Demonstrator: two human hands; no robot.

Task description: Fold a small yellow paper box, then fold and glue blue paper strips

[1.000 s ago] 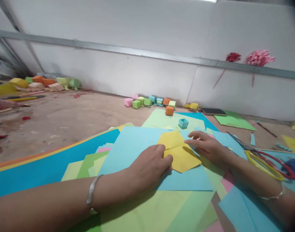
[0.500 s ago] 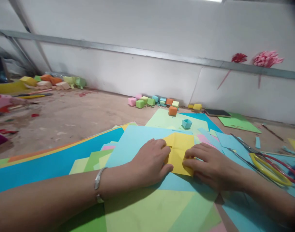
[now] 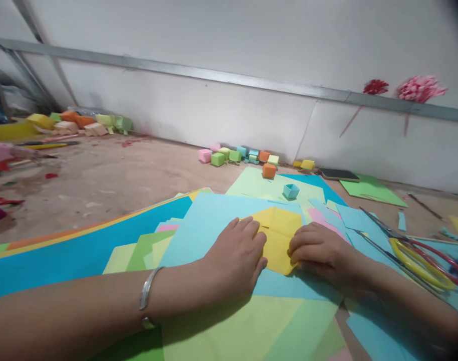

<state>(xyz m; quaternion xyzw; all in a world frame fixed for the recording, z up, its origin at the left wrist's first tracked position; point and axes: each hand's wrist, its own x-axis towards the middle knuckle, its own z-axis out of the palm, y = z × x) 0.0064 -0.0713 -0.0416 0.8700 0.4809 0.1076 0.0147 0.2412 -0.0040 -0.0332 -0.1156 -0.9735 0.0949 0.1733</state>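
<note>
A creased yellow sheet of paper (image 3: 277, 244) lies on a light blue sheet (image 3: 210, 220) in front of me. Its lower right corner is bent over. My left hand (image 3: 234, 258), with a silver bangle on the wrist, holds the sheet's left edge under curled fingers. At the right edge, my right hand (image 3: 322, 250) pinches the paper between thumb and fingers; the exact fingertip contact is partly hidden. Just beyond the yellow sheet stands a small open blue paper box (image 3: 290, 190), with an orange paper cube (image 3: 268, 170) behind it.
Scissors with yellow and red handles (image 3: 405, 250) lie at the right. Several small paper cubes (image 3: 217, 159) line the wall, and more paper boxes (image 3: 95, 129) sit at the far left. A dark flat phone-like object (image 3: 339, 174) rests near the wall. Coloured sheets (image 3: 82, 255) spread leftward.
My right hand has folded the lower right corner of the yellow paper inward, its fingers now closer together. The left hand stays on the left edge. The view has shifted slightly.
</note>
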